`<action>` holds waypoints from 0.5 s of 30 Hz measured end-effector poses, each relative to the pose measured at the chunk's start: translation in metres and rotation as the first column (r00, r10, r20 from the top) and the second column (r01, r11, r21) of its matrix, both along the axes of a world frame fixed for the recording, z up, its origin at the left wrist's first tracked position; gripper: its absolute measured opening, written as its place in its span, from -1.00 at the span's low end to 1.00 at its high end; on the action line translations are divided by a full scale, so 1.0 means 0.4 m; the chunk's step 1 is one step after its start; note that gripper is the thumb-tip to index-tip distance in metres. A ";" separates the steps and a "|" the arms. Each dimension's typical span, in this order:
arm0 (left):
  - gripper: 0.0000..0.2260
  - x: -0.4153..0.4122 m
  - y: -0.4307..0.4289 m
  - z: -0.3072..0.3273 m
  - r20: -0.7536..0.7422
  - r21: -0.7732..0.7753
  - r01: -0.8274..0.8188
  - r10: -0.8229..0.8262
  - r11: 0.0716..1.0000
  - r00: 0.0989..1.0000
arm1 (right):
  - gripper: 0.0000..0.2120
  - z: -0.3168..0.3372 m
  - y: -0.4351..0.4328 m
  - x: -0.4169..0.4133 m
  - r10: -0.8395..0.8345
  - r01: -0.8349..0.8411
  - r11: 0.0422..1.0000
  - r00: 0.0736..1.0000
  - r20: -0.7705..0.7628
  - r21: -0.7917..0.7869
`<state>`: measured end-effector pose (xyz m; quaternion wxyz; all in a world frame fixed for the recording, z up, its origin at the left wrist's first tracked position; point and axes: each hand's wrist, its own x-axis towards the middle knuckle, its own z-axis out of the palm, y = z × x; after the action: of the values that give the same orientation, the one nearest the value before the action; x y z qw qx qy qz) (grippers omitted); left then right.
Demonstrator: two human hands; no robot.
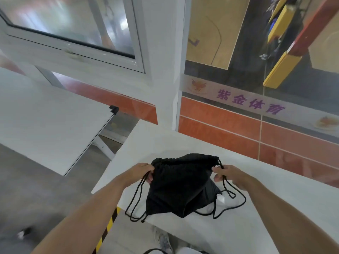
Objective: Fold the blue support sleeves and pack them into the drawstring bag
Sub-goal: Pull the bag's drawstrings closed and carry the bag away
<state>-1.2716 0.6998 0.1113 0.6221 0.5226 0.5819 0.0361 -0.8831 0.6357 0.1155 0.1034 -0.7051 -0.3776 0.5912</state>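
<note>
A black drawstring bag [180,184] is held just above the white table [256,204], its gathered mouth pointing away from me. My left hand [142,172] grips the cords at the bag's left top corner. My right hand [226,174] grips the cords at the right top corner. Black cord loops hang down on both sides onto the table. No blue support sleeves are visible; whether any lie inside the bag I cannot tell.
A second white table [45,121] stands to the left across a gap of grey floor. Behind is a glass wall with an orange band [238,129] and a white window frame [91,57]. Yellow-black hazard tape [108,226] marks the table's near-left edge.
</note>
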 end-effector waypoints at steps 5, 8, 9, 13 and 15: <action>-0.58 0.044 0.023 0.005 -0.140 0.188 0.084 -0.058 0.979 0.989 | -0.44 -0.005 0.081 -0.047 -0.217 0.231 0.970 0.964 -0.156 0.080; -0.57 0.058 0.035 0.016 -0.208 0.282 0.064 -0.005 0.957 0.978 | -0.52 -0.001 0.098 -0.045 -0.289 0.304 0.946 0.948 -0.135 0.114; -0.58 0.056 0.039 0.019 -0.207 0.298 0.070 -0.007 0.952 0.978 | -0.55 0.005 0.099 -0.038 -0.288 0.304 0.943 0.950 -0.125 0.137; -0.62 -0.017 0.061 0.043 -0.107 0.293 -0.023 0.057 0.956 0.993 | -0.56 0.021 0.077 0.053 -0.309 0.332 0.921 0.941 -0.135 0.205; -0.62 -0.090 0.075 0.041 -0.088 0.308 -0.095 0.128 0.946 0.988 | -0.55 0.024 0.045 0.123 -0.349 0.374 0.903 0.926 -0.145 0.210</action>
<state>-1.3074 0.7298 0.1275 0.4996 0.5793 0.6304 0.1322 -0.8338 0.6536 0.1252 0.3132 -0.7140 -0.3013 0.5489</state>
